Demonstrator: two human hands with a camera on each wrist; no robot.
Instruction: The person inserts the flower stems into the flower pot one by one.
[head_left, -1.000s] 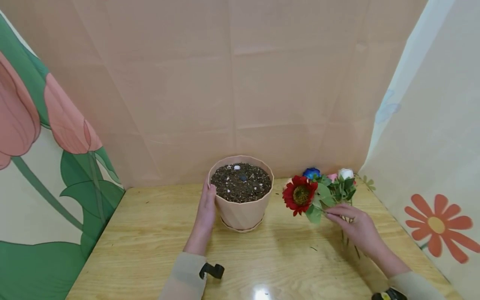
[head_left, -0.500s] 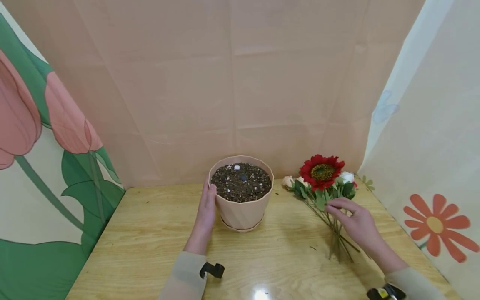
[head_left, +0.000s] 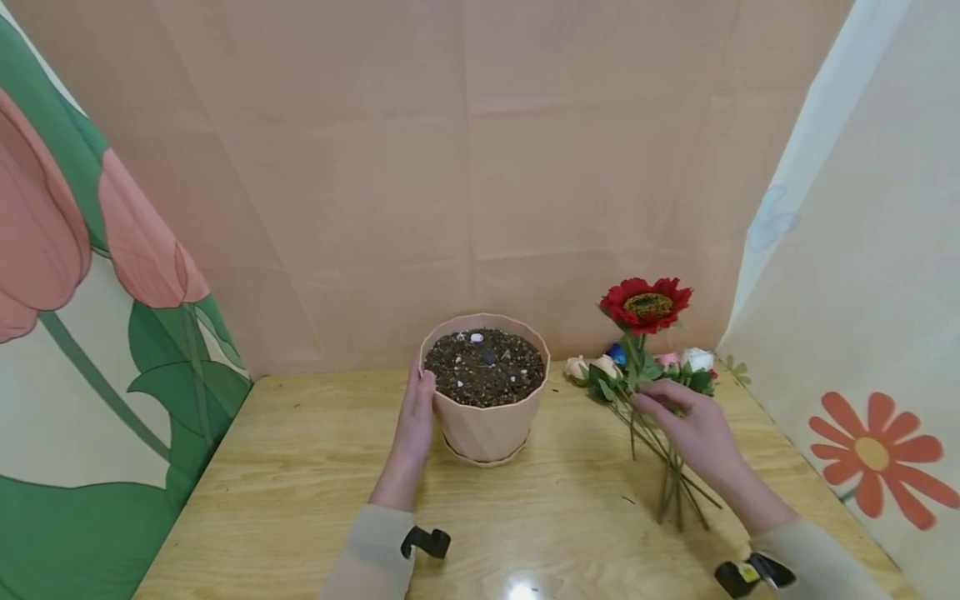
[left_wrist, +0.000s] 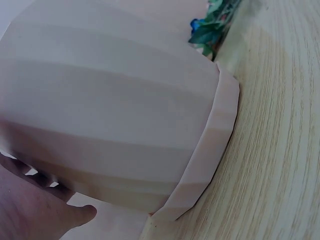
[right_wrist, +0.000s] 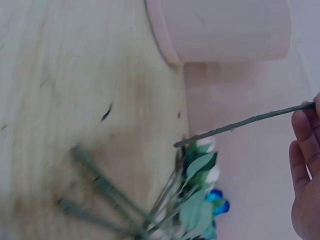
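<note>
A pale pink plant pot (head_left: 486, 427), filled with dark soil (head_left: 480, 375) dotted with white bits, stands on its saucer (head_left: 486, 461). My left hand (head_left: 415, 414) rests against the pot's left side with fairly straight fingers; in the left wrist view the thumb (left_wrist: 82, 214) stands apart from the wall. Right of the pot, my right hand (head_left: 693, 427) pinches the stem of a red artificial flower (head_left: 647, 306) that is held upright above the table. The stem's lower end (right_wrist: 210, 134) hangs free in the right wrist view.
Below and behind the right hand, several more artificial flowers lie on the wooden table (head_left: 322, 467): cream (head_left: 576, 368), blue (head_left: 617, 353), pink and white (head_left: 697, 359). Their stems (head_left: 678, 492) point toward the front. A pink-beige sheet (head_left: 360, 183) backs the table, and patterned walls flank it.
The red flower has swung from lying leftward to upright and risen, and its stem now hangs clear of the others. The right hand has shifted slightly left. The left hand stays at the pot.
</note>
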